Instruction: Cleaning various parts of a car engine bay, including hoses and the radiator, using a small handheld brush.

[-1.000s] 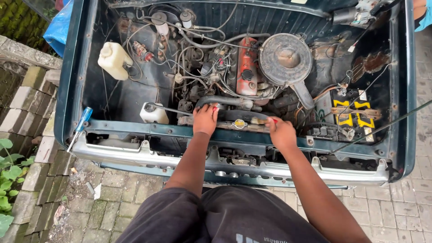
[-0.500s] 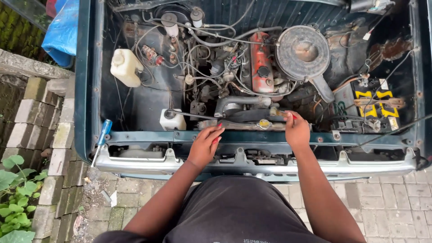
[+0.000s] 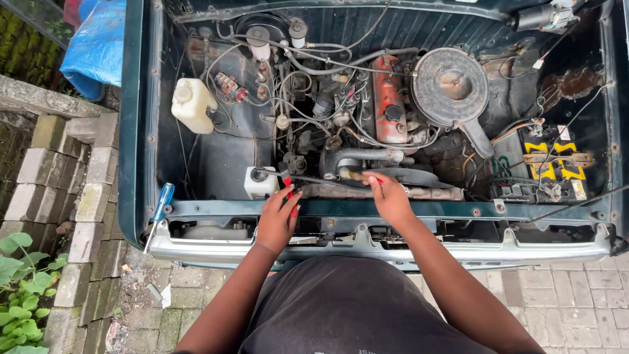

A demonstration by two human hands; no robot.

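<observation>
Left hand (image 3: 278,219) is off the radiator top (image 3: 380,191) now, drawn back to the front crossbar (image 3: 419,208) beside the small white tank (image 3: 261,183). Right hand (image 3: 388,196) has slid left along the radiator top, fingertips up near the hose (image 3: 360,155).

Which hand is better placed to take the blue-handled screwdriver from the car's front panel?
Probably the left hand: it rests on the same side as the screwdriver, while the right hand is farther away.
</observation>
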